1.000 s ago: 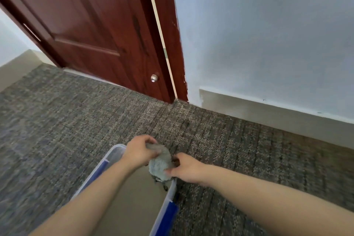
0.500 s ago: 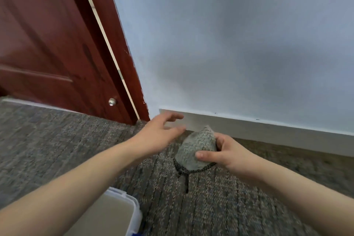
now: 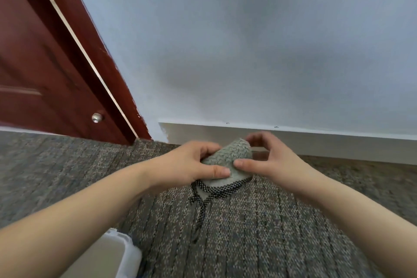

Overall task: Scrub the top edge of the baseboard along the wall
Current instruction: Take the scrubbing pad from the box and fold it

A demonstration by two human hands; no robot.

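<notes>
Two hands hold a fuzzy grey pad point(image 3: 228, 156) near the baseboard point(image 3: 316, 142). Left hand point(image 3: 187, 162) has its grip clamped on it; right hand point(image 3: 268, 160) pinches it.

Both forearms extended; left hand point(image 3: 187, 162) grips cloth point(image 3: 228, 156), right hand point(image 3: 270, 160) pinches it.

fluffy cloth point(image 3: 228, 157), rough carpet point(image 3: 259, 228)

The cloth point(image 3: 228, 158) is grey-green, its trim point(image 3: 222, 190) black with white dots. The baseboard point(image 3: 316, 142) is off-white, the wall point(image 3: 248, 52) pale blue-grey, the door point(image 3: 33, 63) red-brown, the carpet point(image 3: 248, 232) speckled grey and tan.
</notes>
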